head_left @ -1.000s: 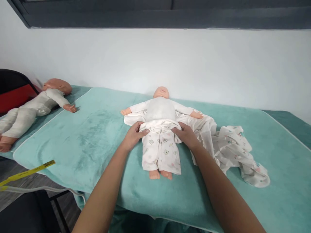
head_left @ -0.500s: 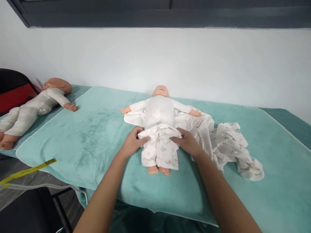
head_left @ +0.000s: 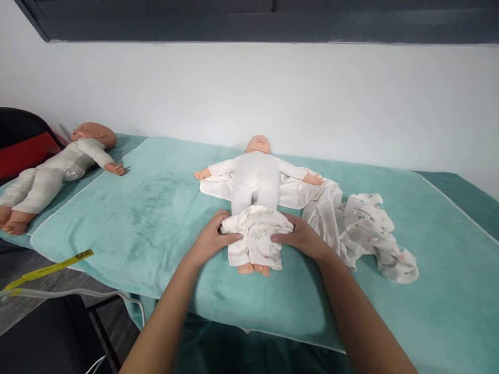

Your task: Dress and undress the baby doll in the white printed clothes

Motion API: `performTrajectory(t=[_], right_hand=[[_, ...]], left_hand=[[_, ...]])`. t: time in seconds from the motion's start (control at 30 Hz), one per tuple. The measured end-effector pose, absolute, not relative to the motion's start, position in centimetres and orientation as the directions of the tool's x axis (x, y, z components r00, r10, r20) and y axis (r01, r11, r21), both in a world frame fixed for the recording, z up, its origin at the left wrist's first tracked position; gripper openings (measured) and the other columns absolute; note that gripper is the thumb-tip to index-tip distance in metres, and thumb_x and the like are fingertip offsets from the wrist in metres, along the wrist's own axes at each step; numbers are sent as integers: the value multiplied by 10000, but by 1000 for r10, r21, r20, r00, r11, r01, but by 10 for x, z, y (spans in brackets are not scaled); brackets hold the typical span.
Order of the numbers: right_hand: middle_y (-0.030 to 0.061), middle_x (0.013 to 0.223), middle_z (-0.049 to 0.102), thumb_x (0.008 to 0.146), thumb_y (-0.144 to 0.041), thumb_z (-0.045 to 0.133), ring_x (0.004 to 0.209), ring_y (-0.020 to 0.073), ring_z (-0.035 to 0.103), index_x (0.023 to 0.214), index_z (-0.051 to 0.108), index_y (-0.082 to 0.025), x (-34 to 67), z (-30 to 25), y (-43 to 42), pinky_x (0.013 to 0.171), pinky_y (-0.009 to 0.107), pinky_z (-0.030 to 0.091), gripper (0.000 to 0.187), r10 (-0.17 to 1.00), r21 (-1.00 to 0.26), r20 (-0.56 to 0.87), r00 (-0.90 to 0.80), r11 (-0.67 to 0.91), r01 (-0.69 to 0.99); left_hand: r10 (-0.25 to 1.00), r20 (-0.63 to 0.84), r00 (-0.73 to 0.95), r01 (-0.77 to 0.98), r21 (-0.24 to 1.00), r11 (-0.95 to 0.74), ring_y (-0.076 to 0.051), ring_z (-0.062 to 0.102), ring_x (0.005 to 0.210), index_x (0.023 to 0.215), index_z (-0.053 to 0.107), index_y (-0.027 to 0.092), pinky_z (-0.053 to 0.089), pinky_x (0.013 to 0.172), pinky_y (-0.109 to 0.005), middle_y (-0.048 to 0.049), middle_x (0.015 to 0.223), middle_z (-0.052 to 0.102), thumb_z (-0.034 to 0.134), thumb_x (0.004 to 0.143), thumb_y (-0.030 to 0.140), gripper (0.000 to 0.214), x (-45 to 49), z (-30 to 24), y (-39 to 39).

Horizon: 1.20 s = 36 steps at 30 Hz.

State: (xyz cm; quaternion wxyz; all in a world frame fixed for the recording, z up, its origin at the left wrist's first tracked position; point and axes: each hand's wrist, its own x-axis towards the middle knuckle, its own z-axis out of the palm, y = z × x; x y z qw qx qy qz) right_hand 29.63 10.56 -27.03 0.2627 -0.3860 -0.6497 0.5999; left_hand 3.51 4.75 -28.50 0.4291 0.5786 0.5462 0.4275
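A baby doll point(head_left: 255, 176) with a white cloth body lies on its back, arms spread and feet toward me. White printed baby pants point(head_left: 257, 236) are bunched round its legs, below the crotch, with the feet showing at the hems. At the waistband's left side my left hand point(head_left: 216, 236) grips the cloth, thumb on top. My right hand point(head_left: 298, 236) pinches the right side of the waistband the same way. The fingers under the cloth are hidden. Under the doll's arms and off to the right spreads a printed white baby garment point(head_left: 366, 228).
A second doll point(head_left: 66, 171) lies at the far left beside a red item point(head_left: 29, 156). The green cover point(head_left: 156, 218) drapes over the table toward me. A yellow tape strip point(head_left: 50, 269), a pale cable point(head_left: 78, 292) and a black chair point(head_left: 47, 332) are at lower left.
Both hands have drawn the waistband down from the doll's waist to its thighs, baring the crotch. The pants are more bunched. The garment on the right lies as before.
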Motion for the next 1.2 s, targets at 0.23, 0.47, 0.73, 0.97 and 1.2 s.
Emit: performTrajectory(t=[0.23,0.47,0.73,0.97,1.2], right_hand=[[17,849,659,725,-469,751,807,180,595,886,635,-167,297,-281,102,718,287,460,362,882,-991,-66,-466,-2,136],[93,1309,545,636,-500,834,1225,287,511,1304,434,-232,305,-280,70,993,402,447,823,832,-953,-46,-552,129,274],[151,1425,420,596,-492,862,1317,320,442,1396,292,-240,292,-292,31,1087,483,398,1014,915,-906,54,-399,213,365],[142,1411,462,693,-475,800,1314,287,462,1376,291,-221,292,-281,38,1071,437,422,889,913,-938,13,-408,152,311],[80,1282,582,679,-502,784,1190,267,548,1291,461,-220,286,-275,58,964,364,473,748,935,-925,54,-351,179,335]], left_hand=[[996,35,-76,378,926,-4,-134,444,678,734,542,185,368,641,-256,34,683,479,675,777,489,334,45,-292,31],[993,110,35,359,926,-115,-245,499,1207,1337,447,277,427,1023,-369,-64,1301,505,697,778,327,614,42,-289,5],[971,230,59,577,786,-221,-334,370,1362,1486,247,357,397,1102,-503,-108,1435,331,810,662,286,1000,63,-305,-18],[956,292,-6,542,805,-242,-276,430,1292,1461,283,311,396,1099,-433,-95,1356,372,764,715,298,887,72,-299,-4],[971,214,-104,436,888,-148,-259,481,1252,1460,330,252,384,1087,-390,-96,1328,443,751,712,307,859,68,-295,7]])
